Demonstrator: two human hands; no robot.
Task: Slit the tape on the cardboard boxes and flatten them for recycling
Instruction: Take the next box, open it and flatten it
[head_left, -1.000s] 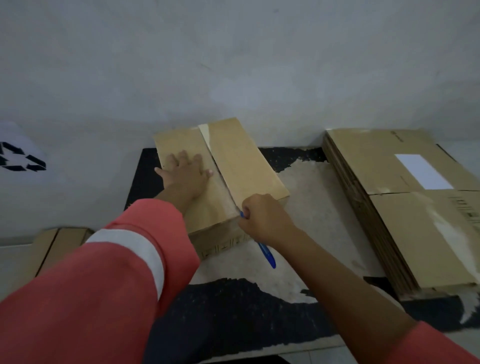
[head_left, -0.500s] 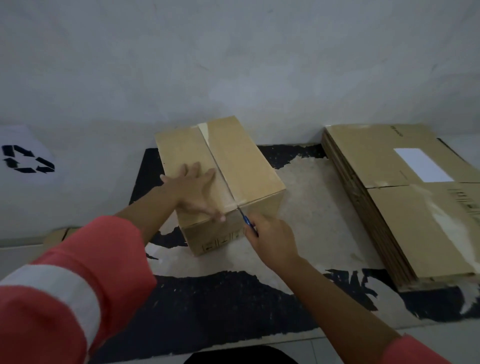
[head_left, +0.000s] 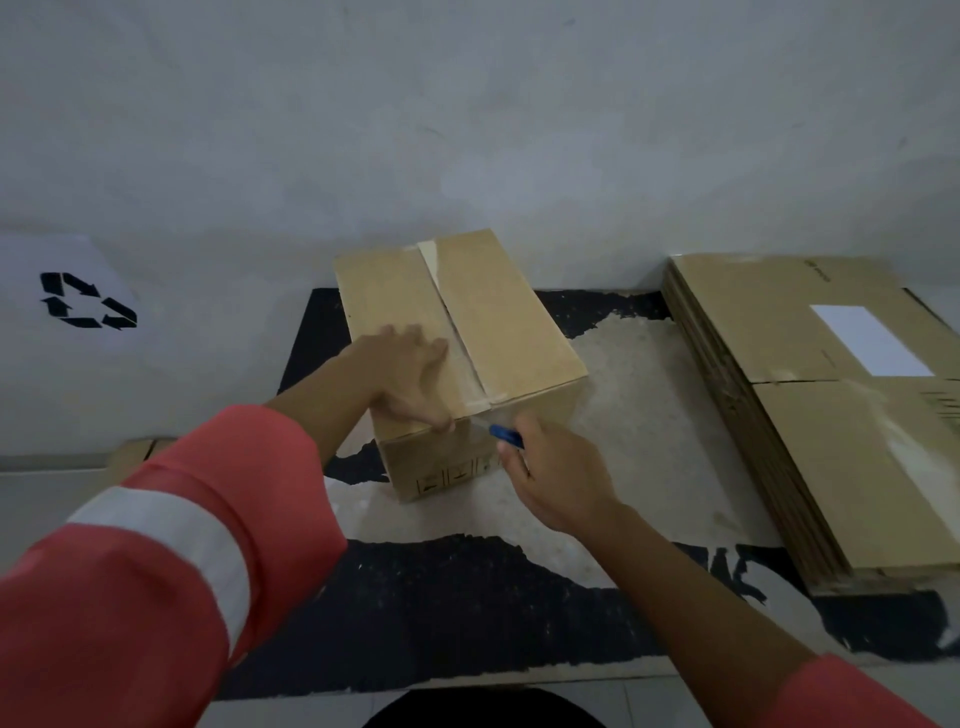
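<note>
A closed brown cardboard box (head_left: 498, 322) stood on the surface, a black mat (head_left: 467, 613) worn through to a pale patch in the middle, with its far end close to the grey wall (head_left: 467, 130). A strip of pale tape (head_left: 453, 317) ran along the centre seam of its top and folded down over the near edge. The person's left hand (head_left: 410, 379) lay flat on the left half of the lid, fingers straight and spread, the thumb reaching along the near top edge just beside the tape. The right hand (head_left: 556, 478) was curled tight around a blue-handled cutter (head_left: 506, 435), holding it at the box's near face, right where the tape came over the edge; I could not make out the blade itself. The two hands were close together but not touching. Both arms wore red sleeves (head_left: 156, 561), the left one with a white band. To the right, apart from the box, sat a stack of flattened cardboard boxes (head_left: 831, 441) with a white label (head_left: 870, 340) on the top sheet. On the far left a white sheet with a black recycling symbol (head_left: 85, 301) leaned by the wall, and below it showed the edge of another piece of cardboard (head_left: 132, 452).
</note>
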